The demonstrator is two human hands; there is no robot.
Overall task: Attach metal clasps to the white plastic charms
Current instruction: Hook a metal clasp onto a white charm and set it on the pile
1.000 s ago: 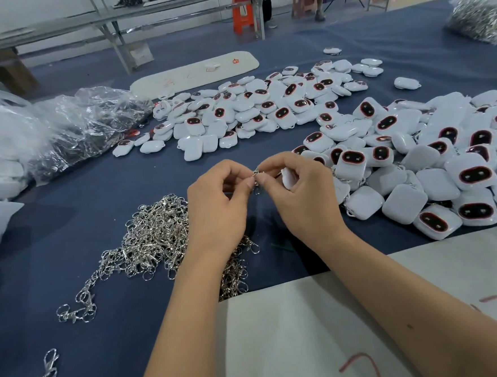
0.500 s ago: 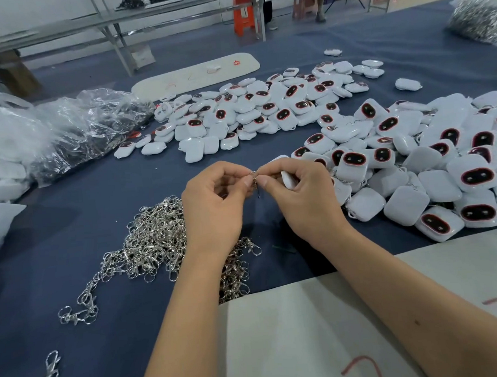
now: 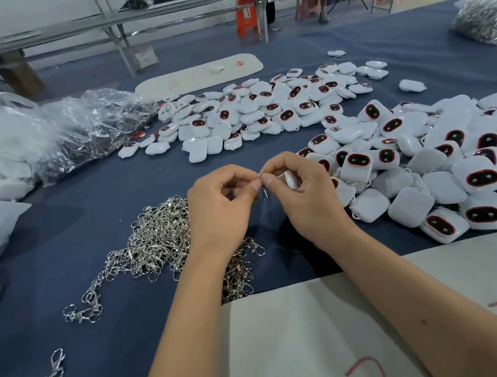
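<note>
Head view: my left hand and right hand are pinching one metal clasp between their fingertips above the blue counter. My right hand is also curling round a white charm, just beside the clasp. Loose clasps are lying under my left wrist; the charm pile is lying right.

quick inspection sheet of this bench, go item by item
surface: blue cloth, pale board at near edge
job's things: clasp pile left of hands; white charms heaped right and behind
clutter: plastic bags far left, bag of metal parts far right
hands: left hand and right hand pinch one clasp; right also holds a charm
cables: nothing seen
surroundings: metal tables, orange stool
</note>
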